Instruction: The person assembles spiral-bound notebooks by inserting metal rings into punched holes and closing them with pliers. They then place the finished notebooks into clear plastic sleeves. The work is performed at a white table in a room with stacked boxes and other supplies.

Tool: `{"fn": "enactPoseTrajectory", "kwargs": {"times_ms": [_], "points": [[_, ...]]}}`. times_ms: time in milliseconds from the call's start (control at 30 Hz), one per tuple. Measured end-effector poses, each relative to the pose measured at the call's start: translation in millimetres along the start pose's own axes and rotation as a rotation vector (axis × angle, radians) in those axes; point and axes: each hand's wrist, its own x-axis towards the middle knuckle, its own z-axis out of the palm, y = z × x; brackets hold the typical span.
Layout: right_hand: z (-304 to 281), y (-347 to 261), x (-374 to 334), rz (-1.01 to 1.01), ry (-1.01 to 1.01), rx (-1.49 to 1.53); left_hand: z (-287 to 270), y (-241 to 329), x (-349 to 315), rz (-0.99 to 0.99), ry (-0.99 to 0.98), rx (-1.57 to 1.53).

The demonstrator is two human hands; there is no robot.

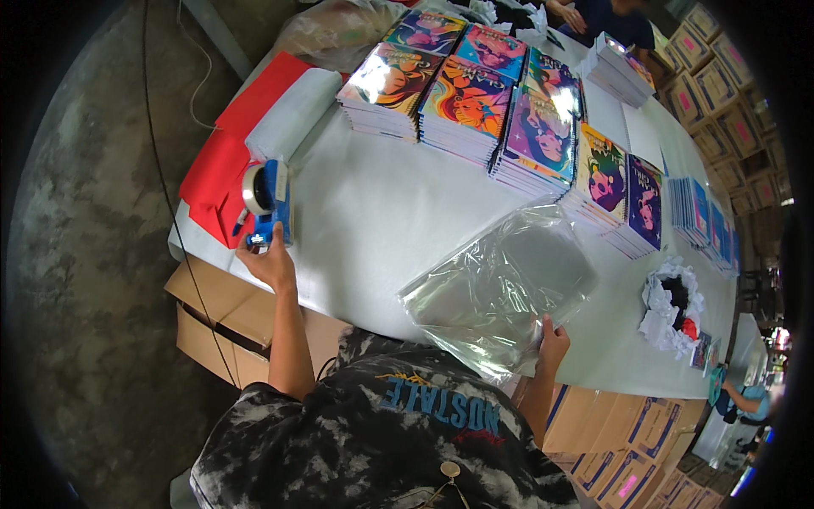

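At the table's left edge stands a blue tape dispenser (pixel 282 204) carrying a roll of tape (pixel 257 188). My left hand (pixel 271 263) is closed at its near end, thumb and fingers on either side of the blue front; whether a tape end is pinched there is too small to tell. A wide, wrinkled clear plastic bag (pixel 500 276) lies flat before me, overhanging the near edge. Its lower right edge is gripped by my right hand (pixel 553 343), thumb on top. Beyond the bag sit stacks of spiral notebooks (pixel 471 97) with colourful illustrated covers.
Red sheet material (pixel 229 144) and a white roll (pixel 292 114) lie behind the dispenser. Crumpled white paper (pixel 666 310) rests at the right, near blue booklets (pixel 691 208). Cardboard boxes (pixel 225 318) stand below the edge. Another person (pixel 606 21) sits across the table.
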Motion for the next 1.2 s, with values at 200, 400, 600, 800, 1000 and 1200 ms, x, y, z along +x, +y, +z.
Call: {"fn": "enactPoseTrajectory", "kwargs": {"times_ms": [200, 400, 600, 800, 1000, 1200], "points": [[8, 2, 4, -0.131, 0.004, -0.078, -8, -6, 16, -0.059, 0.051, -0.038], [2, 6, 5, -0.121, 0.009, -0.192, 8, -14, -2, -0.085, 0.041, 0.256], [6, 7, 2, -0.055, -0.094, 0.442, 21, 27, -5, 0.547, 0.21, 0.361], [20, -18, -10, -0.077, -0.183, 0.623, 45, 73, -108, 0.427, -1.042, -0.195], [17, -15, -5, -0.031, -0.417, 0.851, 65, 94, -238, 0.834, -1.303, 0.09], [11, -15, -9, -0.006, -0.685, 0.731, 31, 139, -297, 0.697, -1.773, 0.054]]}}
